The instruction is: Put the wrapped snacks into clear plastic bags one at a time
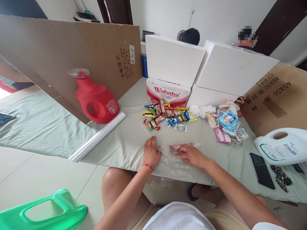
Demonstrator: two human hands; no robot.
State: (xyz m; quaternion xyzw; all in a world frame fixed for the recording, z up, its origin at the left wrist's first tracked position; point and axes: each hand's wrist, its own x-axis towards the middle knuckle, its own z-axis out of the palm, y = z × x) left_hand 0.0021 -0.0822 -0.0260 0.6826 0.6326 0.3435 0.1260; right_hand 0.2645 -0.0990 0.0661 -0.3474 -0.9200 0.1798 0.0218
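A clear plastic sheet or bag (173, 164) lies crinkled on the cloth in front of me, part of it hanging over the table's near edge. On top of it rests a snack bar in a dark red wrapper (174, 148). My right hand (193, 156) has its fingers closed on the bar's right part. At the plastic's left side, my left hand (152, 152) presses down with its fingers together and seems to pinch the film; the fingertips are partly hidden. Beyond my hands is a pile of small wrapped snacks (158, 118).
More snack packets (227, 119) lie at the right. Behind the snacks stand a Wahaha carton (153, 92) and white boxes (174, 57). A red jug (98, 99) and a white roll (100, 135) are left; a white jug (285, 145), phone (262, 171) and keys (281, 179) are right.
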